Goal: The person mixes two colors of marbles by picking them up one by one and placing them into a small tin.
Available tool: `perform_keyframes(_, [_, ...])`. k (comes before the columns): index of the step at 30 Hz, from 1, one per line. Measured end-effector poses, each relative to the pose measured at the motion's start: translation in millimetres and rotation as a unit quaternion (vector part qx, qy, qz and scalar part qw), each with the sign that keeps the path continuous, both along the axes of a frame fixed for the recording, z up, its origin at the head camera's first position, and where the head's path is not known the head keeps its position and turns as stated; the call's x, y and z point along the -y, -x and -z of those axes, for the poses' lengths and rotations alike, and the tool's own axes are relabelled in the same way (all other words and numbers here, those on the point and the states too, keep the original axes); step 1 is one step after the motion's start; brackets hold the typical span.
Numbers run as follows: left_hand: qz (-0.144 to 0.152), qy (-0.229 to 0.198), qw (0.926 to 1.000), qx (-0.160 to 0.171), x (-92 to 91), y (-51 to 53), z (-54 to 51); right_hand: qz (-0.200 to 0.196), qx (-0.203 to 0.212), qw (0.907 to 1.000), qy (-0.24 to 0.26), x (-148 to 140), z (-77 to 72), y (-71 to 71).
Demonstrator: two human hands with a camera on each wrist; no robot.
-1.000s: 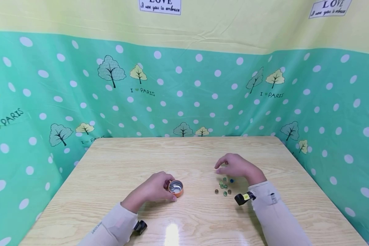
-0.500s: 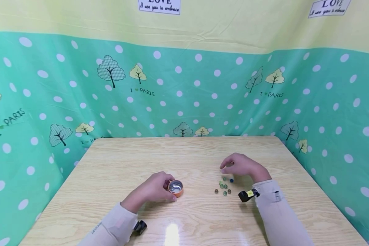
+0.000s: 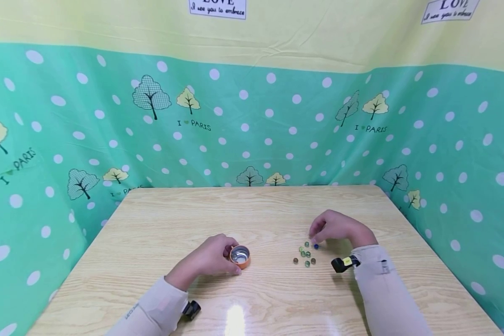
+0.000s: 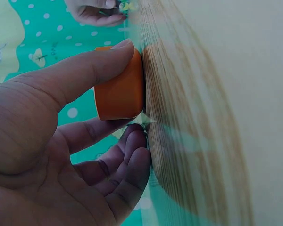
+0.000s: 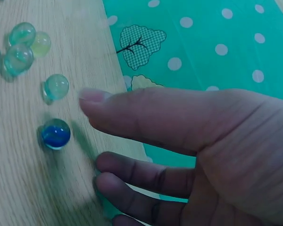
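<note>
My left hand [image 3: 212,255] holds a small orange cup [image 3: 245,266] with a shiny metal inside, which stands upright on the table. In the left wrist view the thumb lies along the wall of the orange cup [image 4: 120,92] and a finger is behind it. My right hand [image 3: 338,226] hovers just beyond a blue marble [image 3: 316,246]. Seen from the right wrist, thumb and fingers are apart with nothing between them, and the blue marble [image 5: 56,134] lies a little off from the fingertips. A pale green marble [image 5: 56,87] sits beside it.
Several green marbles [image 3: 303,254] cluster right of the cup, with one brown marble [image 3: 296,261] and another brown marble [image 3: 313,261] at their near side. The wooden table [image 3: 185,205] meets a green dotted curtain [image 3: 218,154] at its back and sides.
My right hand has moved to the right and lowered its fingertips toward the blue marble. The left hand and the orange cup have stayed in place.
</note>
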State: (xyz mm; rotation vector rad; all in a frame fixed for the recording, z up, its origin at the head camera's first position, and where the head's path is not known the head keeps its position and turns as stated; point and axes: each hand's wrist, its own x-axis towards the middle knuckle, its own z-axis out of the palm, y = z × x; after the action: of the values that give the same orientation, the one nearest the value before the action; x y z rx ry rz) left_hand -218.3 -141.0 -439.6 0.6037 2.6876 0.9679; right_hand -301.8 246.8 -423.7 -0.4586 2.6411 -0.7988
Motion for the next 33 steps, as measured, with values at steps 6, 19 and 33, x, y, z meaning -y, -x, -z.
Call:
perform_keyframes(6, [0.001,-0.001,1.0000,0.001,0.0,-0.4,-0.1,0.003,0.050,0.9987,0.005,1,0.1,-2.6])
perform_keyframes(19, [0.000,0.000,1.0000,0.000,-0.2,-0.2,1.0,0.012,0.056,0.9980,-0.025,10,1.9,-8.6])
perform_keyframes(33, [0.002,0.002,1.0000,-0.007,-0.4,0.1,2.3,0.007,0.043,0.9983,-0.039,10,2.7,-8.7])
